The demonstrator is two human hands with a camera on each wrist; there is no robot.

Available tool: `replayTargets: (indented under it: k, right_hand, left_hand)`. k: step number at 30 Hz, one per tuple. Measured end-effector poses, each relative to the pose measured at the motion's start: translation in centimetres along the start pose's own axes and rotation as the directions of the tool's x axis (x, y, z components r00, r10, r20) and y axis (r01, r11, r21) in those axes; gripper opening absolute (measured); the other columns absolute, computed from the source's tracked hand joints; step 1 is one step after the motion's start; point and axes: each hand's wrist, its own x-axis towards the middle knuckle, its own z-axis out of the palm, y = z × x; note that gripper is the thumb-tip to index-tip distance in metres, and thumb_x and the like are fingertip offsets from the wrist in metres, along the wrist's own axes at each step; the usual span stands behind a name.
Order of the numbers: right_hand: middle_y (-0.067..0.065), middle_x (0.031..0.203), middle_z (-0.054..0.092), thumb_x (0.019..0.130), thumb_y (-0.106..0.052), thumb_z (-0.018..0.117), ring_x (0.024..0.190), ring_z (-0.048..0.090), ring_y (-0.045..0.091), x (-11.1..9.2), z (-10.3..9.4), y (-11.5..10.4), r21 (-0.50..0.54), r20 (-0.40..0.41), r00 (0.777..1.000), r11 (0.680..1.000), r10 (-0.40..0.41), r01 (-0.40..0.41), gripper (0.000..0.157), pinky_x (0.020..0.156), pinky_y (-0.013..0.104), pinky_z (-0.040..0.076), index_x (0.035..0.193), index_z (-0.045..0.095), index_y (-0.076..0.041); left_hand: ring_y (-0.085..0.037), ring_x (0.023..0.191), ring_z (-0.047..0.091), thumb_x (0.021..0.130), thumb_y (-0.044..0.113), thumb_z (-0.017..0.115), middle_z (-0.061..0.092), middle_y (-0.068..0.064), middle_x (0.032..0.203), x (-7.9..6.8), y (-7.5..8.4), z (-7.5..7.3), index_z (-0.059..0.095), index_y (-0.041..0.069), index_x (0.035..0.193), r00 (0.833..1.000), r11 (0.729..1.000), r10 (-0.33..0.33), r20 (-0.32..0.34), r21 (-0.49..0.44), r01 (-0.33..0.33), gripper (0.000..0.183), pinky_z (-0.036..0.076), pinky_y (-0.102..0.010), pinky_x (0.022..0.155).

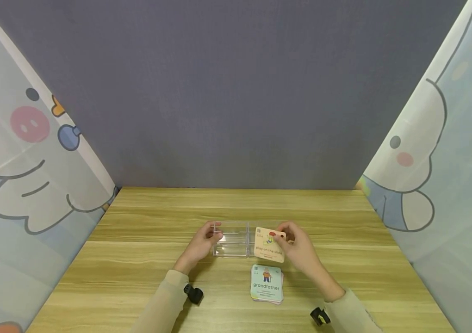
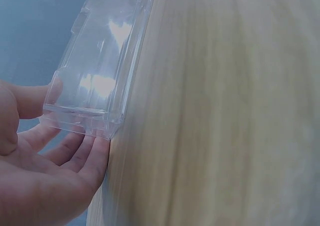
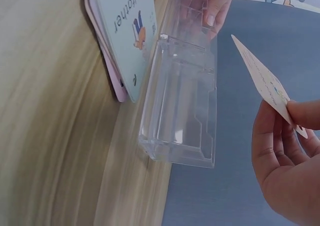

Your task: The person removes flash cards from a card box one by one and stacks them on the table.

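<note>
A clear plastic box with two compartments [image 1: 231, 239] rests on the table. My left hand [image 1: 203, 241] grips its left end, thumb on the near side of the wall and fingers beneath the edge in the left wrist view. Between thumb and fingers, my right hand [image 1: 298, 247] pinches a peach flash card [image 1: 268, 252] reading "play on the slide". That card is held above the box's right compartment [image 3: 182, 101], tilted and apart from it in the right wrist view. Nearer the body lies a small stack of flash cards [image 1: 266, 284], topped by a pale green "grandfather" card.
The wooden table [image 1: 136, 263] ends at a dark grey panel [image 1: 236, 92] at the back. Cloth walls with cartoon animals stand at the left [image 1: 32, 185] and right [image 1: 461, 185]. A black wrist camera [image 1: 193, 293] sits at the left sleeve.
</note>
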Motion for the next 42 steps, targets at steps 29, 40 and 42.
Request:
replayTargets:
  k: [29,40,42]
  right_hand:
    - [-0.002,0.084,0.065,0.093,-0.002,0.072,0.076,0.055,0.014,-1.5,0.3,1.4,0.013,0.103,0.994,0.999,0.042,-0.043,0.013,0.064,0.024,0.047,0.103,0.064,-0.007]
    - [-0.002,0.085,0.065,0.094,-0.006,0.072,0.075,0.055,0.013,-2.1,0.5,2.0,0.008,0.175,0.984,1.0,0.022,-0.024,0.014,0.063,0.022,0.046,0.105,0.063,-0.005]
    - [-0.002,0.086,0.066,0.094,-0.006,0.072,0.074,0.055,0.012,-2.2,0.5,2.1,0.005,0.182,0.983,1.0,0.016,-0.017,0.015,0.061,0.022,0.046,0.105,0.063,-0.005]
  left_hand:
    - [-0.032,0.119,0.056,0.103,0.018,0.062,0.062,-0.011,0.126,0.0,-0.1,0.0,0.053,0.011,0.144,1.0,1.0,0.002,0.012,-0.027,-0.001,0.043,0.046,-0.051,0.099]
    - [-0.031,0.119,0.056,0.103,0.018,0.062,0.063,-0.009,0.126,0.1,-0.2,0.0,0.052,0.01,0.144,1.0,1.0,0.01,0.007,-0.024,-0.01,0.043,0.046,-0.052,0.1]
    - [-0.03,0.119,0.057,0.103,0.018,0.061,0.063,-0.009,0.126,0.1,-0.3,0.0,0.053,0.01,0.143,1.0,1.0,0.015,0.005,-0.023,-0.015,0.042,0.046,-0.052,0.1]
